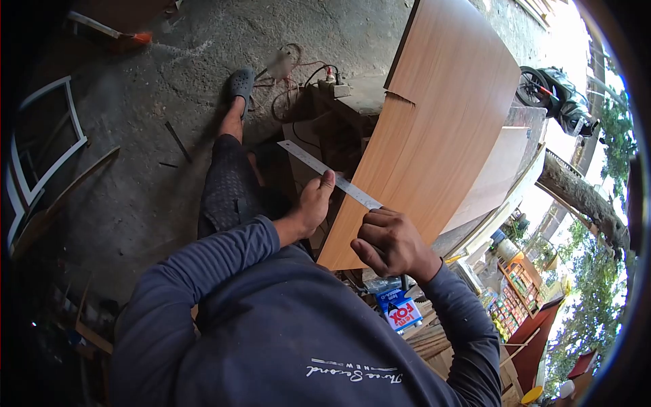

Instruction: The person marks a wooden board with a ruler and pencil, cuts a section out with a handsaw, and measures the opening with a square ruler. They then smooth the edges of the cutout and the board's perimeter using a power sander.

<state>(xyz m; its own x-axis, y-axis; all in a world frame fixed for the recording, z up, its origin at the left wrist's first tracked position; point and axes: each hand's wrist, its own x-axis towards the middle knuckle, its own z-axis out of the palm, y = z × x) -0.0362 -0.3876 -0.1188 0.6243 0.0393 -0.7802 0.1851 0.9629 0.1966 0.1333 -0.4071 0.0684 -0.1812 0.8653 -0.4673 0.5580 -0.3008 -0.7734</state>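
Ruler: thin metal strip in front of the body, between the two hands, crossing the left edge of the wood-grain panel
Long axis: slanted from far left to near right; the far end juts out past the panel, the near end is over the panel's face
Left hand: nearest the ruler's middle, thumb pressed on its upper face, fingers mostly out of sight below; it appears to grip the strip firmly
Right hand: at the ruler's near end, above the panel, knuckles up, fingers curled in, thumb standing apart; whether the fingers pinch the strip, I cannot tell
Contact: unclear whether the ruler's near end touches the panel or is slightly above it
Panel edge: runs forward from near the body, under the ruler, to a stepped notch well ahead of both hands
Room ahead: the panel's broad face spreads forward and right of the right hand
Room to the left: concrete floor, with a foot in a grey clog farther forward
Near side: a blue box between the dark shirt and the right sleeve, leaving less room there
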